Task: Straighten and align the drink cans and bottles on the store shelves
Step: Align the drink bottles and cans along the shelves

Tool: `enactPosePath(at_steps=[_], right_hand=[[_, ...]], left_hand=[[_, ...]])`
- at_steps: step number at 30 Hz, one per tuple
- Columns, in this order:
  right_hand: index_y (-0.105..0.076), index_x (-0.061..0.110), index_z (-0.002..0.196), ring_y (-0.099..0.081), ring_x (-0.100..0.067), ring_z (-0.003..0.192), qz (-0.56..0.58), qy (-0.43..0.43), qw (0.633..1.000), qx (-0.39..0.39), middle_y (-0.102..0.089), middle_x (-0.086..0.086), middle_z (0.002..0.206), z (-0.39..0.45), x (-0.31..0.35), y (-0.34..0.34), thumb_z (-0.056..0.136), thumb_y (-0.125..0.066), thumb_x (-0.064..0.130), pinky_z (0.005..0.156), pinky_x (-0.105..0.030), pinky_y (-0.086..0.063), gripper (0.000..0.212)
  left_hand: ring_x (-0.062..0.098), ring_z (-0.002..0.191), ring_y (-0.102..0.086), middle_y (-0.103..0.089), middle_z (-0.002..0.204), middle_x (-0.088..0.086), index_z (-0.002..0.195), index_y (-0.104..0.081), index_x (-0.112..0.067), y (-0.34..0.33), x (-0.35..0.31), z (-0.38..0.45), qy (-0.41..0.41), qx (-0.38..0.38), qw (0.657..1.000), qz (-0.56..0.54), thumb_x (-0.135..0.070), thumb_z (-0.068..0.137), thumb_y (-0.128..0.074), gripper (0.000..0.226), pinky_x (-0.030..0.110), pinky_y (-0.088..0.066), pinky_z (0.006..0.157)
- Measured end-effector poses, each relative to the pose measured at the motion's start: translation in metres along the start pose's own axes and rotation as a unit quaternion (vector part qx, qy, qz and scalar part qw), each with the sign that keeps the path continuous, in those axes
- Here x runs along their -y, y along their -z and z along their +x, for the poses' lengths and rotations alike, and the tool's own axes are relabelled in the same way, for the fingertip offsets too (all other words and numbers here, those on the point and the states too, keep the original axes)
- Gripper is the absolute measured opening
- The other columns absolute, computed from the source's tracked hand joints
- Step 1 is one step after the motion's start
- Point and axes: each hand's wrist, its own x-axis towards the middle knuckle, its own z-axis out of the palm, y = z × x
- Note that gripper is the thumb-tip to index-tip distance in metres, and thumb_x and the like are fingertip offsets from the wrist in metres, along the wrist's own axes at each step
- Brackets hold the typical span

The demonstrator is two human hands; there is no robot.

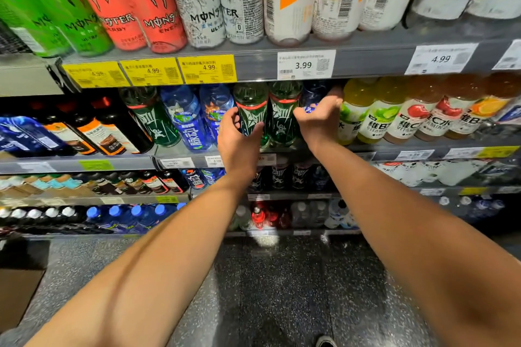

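1. At far left, the top shelf (253,60) carries tall green cans (70,17), then coral-red cans (146,8), all leaning in the wide-angle view. Yellow price tags (152,72) line the shelf's front rail below them.
2. On the second shelf (180,153) at left stand dark bottles with orange labels (93,129), a green bottle, then blue bottles (191,121).
3. The left hand (239,135) grips a dark green bottle (252,110) at the front edge of the second shelf, fingers curled round its left side and thumb across its lower front.
4. Just beside it on the right stands a second green bottle (284,113), upright, touching the first.
5. The right hand (318,118) reaches in right of that second bottle, palm turned toward it, fingers bent around a dark blue bottle (313,93) behind; whether they actually clasp it I cannot tell.
6. Above, white cans (211,3) and orange-and-white bottles (290,0) sit over a white tag (306,65) reading 3.99.
7. Right of the hands, yellow, green and orange vitamin drinks (394,115) fill the second shelf.
8. Lower shelves hold smaller bottles, blurred. Below is a dark speckled floor (282,290).
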Motion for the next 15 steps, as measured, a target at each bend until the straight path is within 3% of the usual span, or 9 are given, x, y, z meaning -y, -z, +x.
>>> enactPosePath(at_steps=[3,5,7,11,15], right_hand=[[-0.030,0.017,0.071,-0.037,-0.021,0.083,-0.012,-0.012,1.000,-0.005,-0.034,-0.001,0.085,0.002,0.003,0.004,0.060,-0.070,0.017,0.074,-0.042,-0.043,0.042],[-0.040,0.005,0.092,-0.036,-0.022,0.088,-0.027,-0.006,0.999,-0.032,-0.033,-0.004,0.098,0.001,0.003,0.006,0.060,-0.073,0.019,0.079,-0.032,-0.036,0.048],[-0.037,0.007,0.096,-0.039,-0.022,0.084,-0.013,0.021,0.998,-0.062,-0.036,-0.007,0.099,-0.001,0.001,0.006,0.058,-0.073,0.017,0.075,-0.029,-0.036,0.054],[-0.040,0.006,0.097,-0.056,-0.026,0.075,0.038,0.016,0.998,-0.056,-0.057,-0.010,0.091,-0.009,0.002,0.006,0.061,-0.072,0.012,0.061,-0.023,-0.039,0.048],[-0.035,0.013,0.096,-0.049,-0.014,0.067,0.055,0.054,0.996,-0.045,-0.051,0.000,0.083,-0.024,0.005,0.020,0.065,-0.073,0.008,0.056,-0.004,-0.035,0.050]], left_hand=[[0.012,0.096,-0.062,-0.065,0.106,-0.007,0.122,-0.060,-0.020,0.000,0.000,0.001,0.013,0.013,1.000,-0.004,-0.025,0.075,-0.082,0.053,0.024,-0.048,0.088],[0.010,0.093,-0.061,-0.065,0.105,-0.007,0.125,-0.059,-0.019,0.002,-0.001,0.002,0.023,0.019,0.999,-0.013,-0.025,0.077,-0.081,0.053,0.017,-0.046,0.082],[0.010,0.093,-0.061,-0.065,0.109,-0.004,0.128,-0.059,-0.017,0.003,0.000,0.003,0.031,0.024,0.999,-0.014,-0.027,0.079,-0.079,0.054,0.015,-0.044,0.080],[0.011,0.098,-0.063,-0.066,0.113,-0.001,0.133,-0.057,-0.017,0.006,0.002,0.005,0.045,0.044,0.998,-0.026,-0.028,0.080,-0.076,0.057,0.024,-0.052,0.086],[0.009,0.093,-0.060,-0.064,0.109,-0.001,0.132,-0.058,-0.015,0.012,0.004,0.004,0.051,0.045,0.997,-0.030,-0.025,0.081,-0.076,0.055,0.011,-0.048,0.079]])
